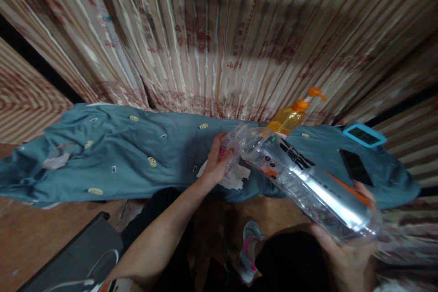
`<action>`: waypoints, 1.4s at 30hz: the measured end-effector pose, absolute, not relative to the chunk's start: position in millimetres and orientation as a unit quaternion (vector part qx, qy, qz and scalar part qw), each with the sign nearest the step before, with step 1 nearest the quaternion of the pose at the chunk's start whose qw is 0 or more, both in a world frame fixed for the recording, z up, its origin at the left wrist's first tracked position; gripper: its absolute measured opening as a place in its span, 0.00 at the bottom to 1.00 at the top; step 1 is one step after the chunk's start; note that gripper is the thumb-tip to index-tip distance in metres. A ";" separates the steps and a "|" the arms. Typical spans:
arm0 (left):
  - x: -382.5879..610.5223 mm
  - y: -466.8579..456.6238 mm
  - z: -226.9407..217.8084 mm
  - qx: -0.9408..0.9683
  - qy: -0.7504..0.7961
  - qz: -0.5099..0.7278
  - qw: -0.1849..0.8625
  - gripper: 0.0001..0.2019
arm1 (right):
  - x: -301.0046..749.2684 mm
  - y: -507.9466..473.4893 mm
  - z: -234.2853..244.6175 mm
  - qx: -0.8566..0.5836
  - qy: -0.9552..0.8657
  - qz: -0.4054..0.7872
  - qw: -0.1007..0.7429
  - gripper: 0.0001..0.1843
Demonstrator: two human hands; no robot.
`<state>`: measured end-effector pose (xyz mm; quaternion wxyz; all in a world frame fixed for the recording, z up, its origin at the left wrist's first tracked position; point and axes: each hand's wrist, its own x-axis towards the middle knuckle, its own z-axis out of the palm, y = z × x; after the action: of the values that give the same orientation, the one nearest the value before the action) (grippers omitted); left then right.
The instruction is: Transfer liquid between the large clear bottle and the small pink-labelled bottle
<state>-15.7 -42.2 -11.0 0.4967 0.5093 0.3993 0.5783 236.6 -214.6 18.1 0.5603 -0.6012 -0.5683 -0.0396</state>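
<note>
A large clear plastic bottle (308, 182) with a silver and orange label slants across the right half of the head view. My right hand (352, 255) is closed around its lower end. My left hand (217, 164) is closed on a piece of clear plastic (234, 143) at the bottle's upper end. Whether that piece is part of the bottle or separate, I cannot tell. Crumpled white tissue (237, 178) lies just below my left hand. Behind the bottle stands an orange pump bottle (287, 118), partly hidden by it.
A narrow table under a blue-green patterned cloth (137, 164) runs across the view. A blue-framed digital clock (364, 135) and a black phone (356, 166) are at its right; another crumpled tissue (56, 161) is at its left. A pleated curtain (212, 45) hangs behind.
</note>
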 end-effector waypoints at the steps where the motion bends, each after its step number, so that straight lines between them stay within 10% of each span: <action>1: -15.9 -42.2 -11.3 0.509 0.399 0.576 0.499 0.24 | 236.8 -214.5 18.1 -0.601 -0.570 -0.040 0.559 0.65; 42: -17.5 -35.3 -26.9 0.541 0.371 0.582 0.480 0.22 | 238.0 -217.6 15.1 -0.609 -0.561 -0.027 0.560 0.65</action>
<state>-17.5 -35.3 -26.9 0.4803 0.5412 0.3709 0.5821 238.0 -217.6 15.1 0.5599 -0.6087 -0.5614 -0.0269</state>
